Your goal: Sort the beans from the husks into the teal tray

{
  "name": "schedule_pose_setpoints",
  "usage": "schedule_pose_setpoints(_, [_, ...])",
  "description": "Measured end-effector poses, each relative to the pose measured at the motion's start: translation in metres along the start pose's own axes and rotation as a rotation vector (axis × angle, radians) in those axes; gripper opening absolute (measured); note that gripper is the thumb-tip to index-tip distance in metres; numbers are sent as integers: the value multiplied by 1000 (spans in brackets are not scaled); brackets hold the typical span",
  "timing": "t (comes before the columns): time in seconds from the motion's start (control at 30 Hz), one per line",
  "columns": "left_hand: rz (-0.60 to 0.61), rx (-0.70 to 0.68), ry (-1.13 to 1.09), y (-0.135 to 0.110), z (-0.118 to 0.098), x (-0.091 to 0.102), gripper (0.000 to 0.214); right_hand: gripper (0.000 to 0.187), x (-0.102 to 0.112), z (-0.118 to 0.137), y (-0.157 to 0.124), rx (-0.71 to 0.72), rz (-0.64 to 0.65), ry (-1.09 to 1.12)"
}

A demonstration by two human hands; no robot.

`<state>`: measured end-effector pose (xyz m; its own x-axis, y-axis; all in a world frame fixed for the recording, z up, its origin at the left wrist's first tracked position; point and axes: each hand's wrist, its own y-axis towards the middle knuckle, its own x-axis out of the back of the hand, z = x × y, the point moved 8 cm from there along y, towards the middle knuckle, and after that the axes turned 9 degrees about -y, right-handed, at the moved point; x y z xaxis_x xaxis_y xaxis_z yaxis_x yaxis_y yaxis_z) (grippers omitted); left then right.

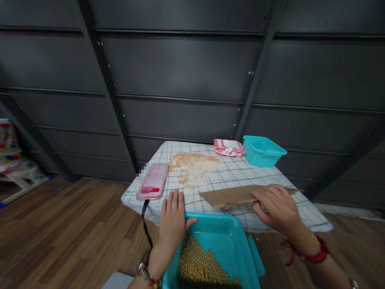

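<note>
My left hand (pixel 172 226) lies with its fingers stretched forward on the table's front edge. Its thumb reaches over the rim of a turquoise plastic bin (pixel 212 218), which holds a heap of yellowish, bean-like grains (pixel 200 263). In my right hand (pixel 278 209) is a flat strip of brown cardboard (pixel 230 196), pinched at its right part and held low over the cloth. Beyond the cardboard, pale yellow beans (pixel 187 159) are spread on the table, mixed with a whitish, finer grain or powder (pixel 207 165).
A white checked cloth (pixel 234 175) covers the table. A pink phone (pixel 153 180) lies at its left, with a black strap hanging down. At the back right are a folded red-and-white towel (pixel 229 147) and a smaller turquoise bin (pixel 261 154). A dark panelled wall (pixel 180 68) stands behind.
</note>
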<state>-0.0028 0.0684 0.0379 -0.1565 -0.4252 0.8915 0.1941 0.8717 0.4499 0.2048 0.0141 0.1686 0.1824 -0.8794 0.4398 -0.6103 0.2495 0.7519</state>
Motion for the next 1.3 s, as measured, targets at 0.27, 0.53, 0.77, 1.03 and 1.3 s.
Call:
schedule_pose_setpoints(0.27, [-4,9,23,4,-2,3,80,16,7,7,-3,11,41,59])
schedule_pose_setpoints(0.53, [-28,-9,-2,-2,-1,-5,83,14,-31,-2,-9,40,43,-67])
schedule_pose_setpoints(0.77, [-59,-36,46,-2,-1,-2,82,13,-27,-11,-4,26,1,-83])
schedule_pose_setpoints(1.03, [-59,-18,13,-2,-2,1,83,13,-12,0,-6,66,36,12])
schedule_pose_setpoints(1.3, [-54,-41,-39,-5,3,-6,81,15,-53,-19,0,29,40,-77])
